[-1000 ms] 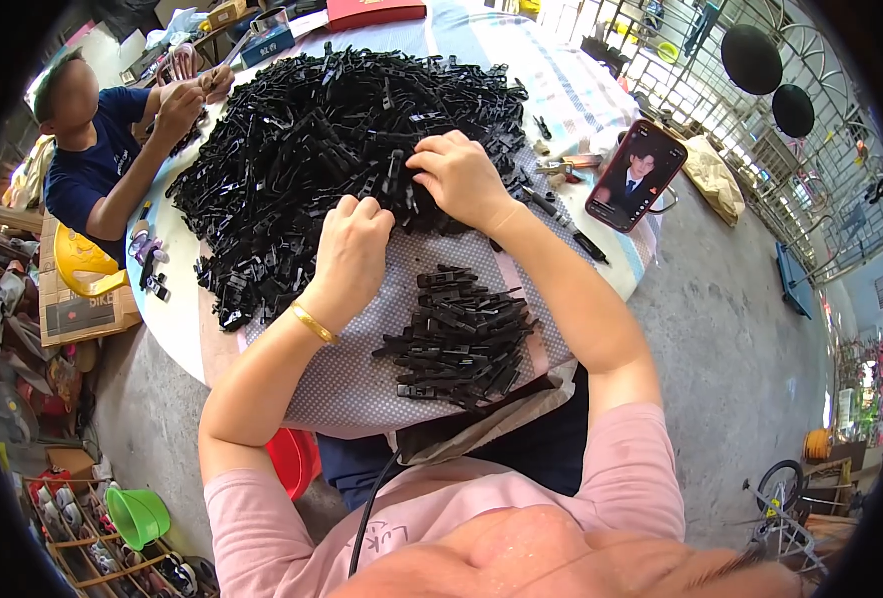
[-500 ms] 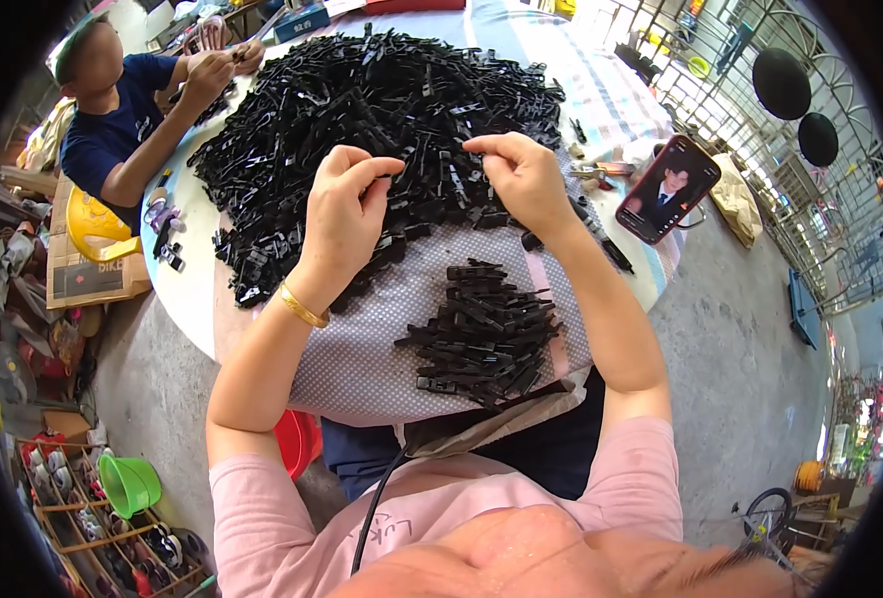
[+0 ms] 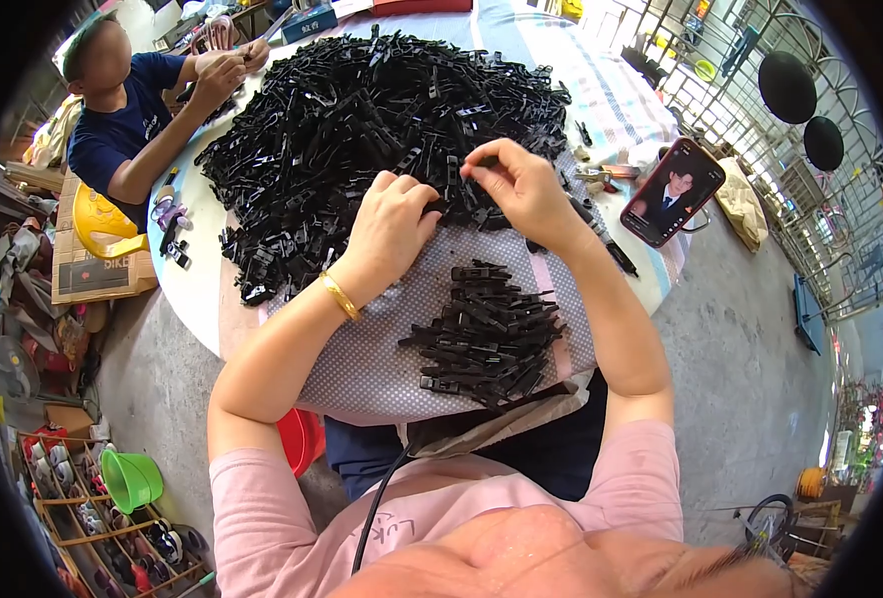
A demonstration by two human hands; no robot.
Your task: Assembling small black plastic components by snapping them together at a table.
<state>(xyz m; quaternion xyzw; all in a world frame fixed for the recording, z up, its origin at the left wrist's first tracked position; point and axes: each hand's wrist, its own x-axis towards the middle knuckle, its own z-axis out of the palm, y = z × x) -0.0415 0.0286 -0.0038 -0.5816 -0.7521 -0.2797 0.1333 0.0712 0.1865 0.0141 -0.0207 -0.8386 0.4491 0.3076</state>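
A large heap of small black clips (image 3: pixel 312 140) covers the far part of the table. My left hand (image 3: pixel 393 227), a gold bangle at its wrist, is at the heap's near edge. Its fingers are bent towards the thumb; whatever they hold is lost against the black clips. Further right, my right hand (image 3: pixel 523 194) pinches with thumb and forefinger. A black clip (image 3: pixel 452 169) stands out at those fingertips. Between my forearms lies a smaller pile of black clips (image 3: pixel 486 334), close to the table's near edge.
The round table (image 3: pixel 187 299) has a patterned cloth. Right of the heap are pliers (image 3: pixel 606 173) and a propped phone (image 3: pixel 673 191). At the far left sits another person (image 3: pixel 122 125), hands raised. A red bucket (image 3: pixel 300 441) stands below the table edge, a green bucket (image 3: pixel 132 478) by a shoe rack.
My left hand has moved right and nearer to me, towards the heap's front edge. My right hand has come slightly lower. The small pile looks the same.
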